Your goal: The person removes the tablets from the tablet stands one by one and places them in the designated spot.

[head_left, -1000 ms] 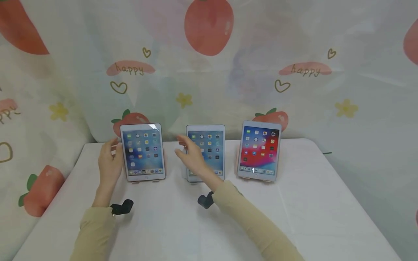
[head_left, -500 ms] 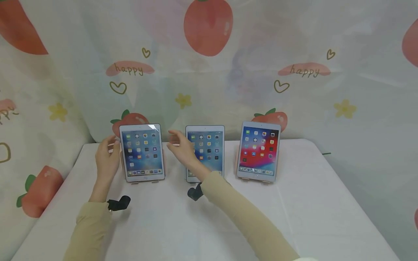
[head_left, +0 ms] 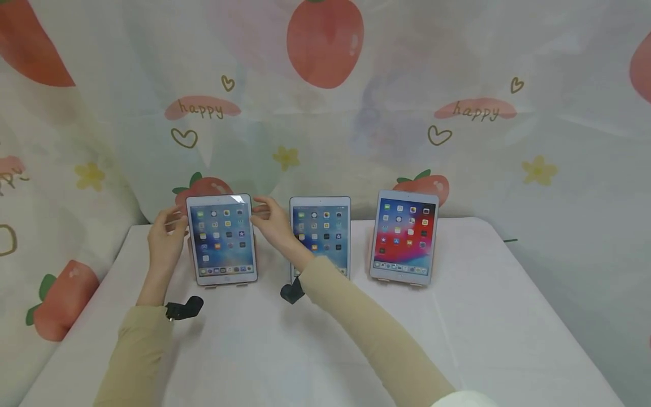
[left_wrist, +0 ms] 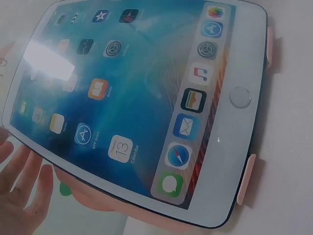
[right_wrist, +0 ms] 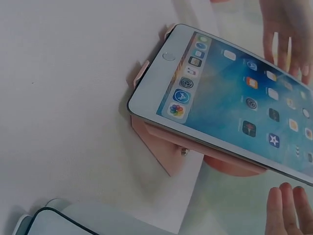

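Note:
A white-framed tablet (head_left: 225, 240) leans on a pink stand (right_wrist: 159, 149) at the left of the table, its screen lit with app icons. Beside its left edge is my left hand (head_left: 168, 233), fingers loosely bent; in the left wrist view the fingertips (left_wrist: 45, 171) come right up to the edge. My right hand (head_left: 274, 225) is at the upper right edge, thumb and fingers spread apart. In the right wrist view its fingertips (right_wrist: 286, 191) show a narrow gap from the tablet. Neither hand grips anything.
A second tablet (head_left: 333, 234) stands in the middle, partly behind my right forearm. Farther right, a third tablet (head_left: 404, 240) with a red and blue screen leans on its own stand. A fruit-patterned curtain (head_left: 325, 141) hangs behind the white table (head_left: 483, 316).
My right hand has moved left from in front of the middle tablet to the left tablet's right edge. The left hand has shifted slightly left and up. The tablets have stayed put.

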Demonstrator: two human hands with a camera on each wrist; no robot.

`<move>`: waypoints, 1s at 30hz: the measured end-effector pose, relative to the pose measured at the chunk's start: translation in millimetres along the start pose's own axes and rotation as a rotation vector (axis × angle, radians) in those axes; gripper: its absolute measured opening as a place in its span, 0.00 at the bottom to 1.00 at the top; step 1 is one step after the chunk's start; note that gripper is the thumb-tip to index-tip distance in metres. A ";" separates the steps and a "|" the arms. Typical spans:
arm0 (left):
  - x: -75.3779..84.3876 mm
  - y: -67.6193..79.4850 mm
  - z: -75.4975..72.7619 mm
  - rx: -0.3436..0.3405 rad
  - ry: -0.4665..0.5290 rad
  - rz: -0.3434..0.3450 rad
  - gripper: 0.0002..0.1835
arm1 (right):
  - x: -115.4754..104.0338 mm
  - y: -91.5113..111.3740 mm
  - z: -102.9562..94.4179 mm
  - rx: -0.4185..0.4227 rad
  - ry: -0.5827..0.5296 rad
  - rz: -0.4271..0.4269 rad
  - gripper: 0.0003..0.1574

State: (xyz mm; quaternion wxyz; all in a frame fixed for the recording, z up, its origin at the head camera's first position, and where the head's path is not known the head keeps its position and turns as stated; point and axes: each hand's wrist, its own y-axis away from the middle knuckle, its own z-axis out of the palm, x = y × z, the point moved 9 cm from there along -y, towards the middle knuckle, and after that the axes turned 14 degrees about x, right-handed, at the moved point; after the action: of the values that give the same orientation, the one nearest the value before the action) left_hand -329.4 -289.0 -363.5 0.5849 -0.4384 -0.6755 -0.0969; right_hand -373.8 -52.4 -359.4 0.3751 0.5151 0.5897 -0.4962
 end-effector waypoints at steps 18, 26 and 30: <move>-13.9 -3.8 10.8 -0.038 0.047 -0.165 0.19 | 4.5 -5.1 13.4 0.005 -0.068 0.062 0.29; -16.9 -5.2 11.3 -0.037 0.047 -0.175 0.18 | 2.5 -4.1 14.1 0.031 -0.077 0.065 0.23; -17.4 -5.9 12.9 -0.034 0.065 -0.197 0.18 | 4.5 -4.1 13.1 0.058 -0.051 0.081 0.18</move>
State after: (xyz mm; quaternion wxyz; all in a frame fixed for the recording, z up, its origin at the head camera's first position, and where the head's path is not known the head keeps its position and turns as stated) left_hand -343.9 -292.5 -380.4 0.5866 -0.3763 -0.6944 -0.1793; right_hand -379.5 -64.0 -365.8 0.3944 0.5363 0.5440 -0.5106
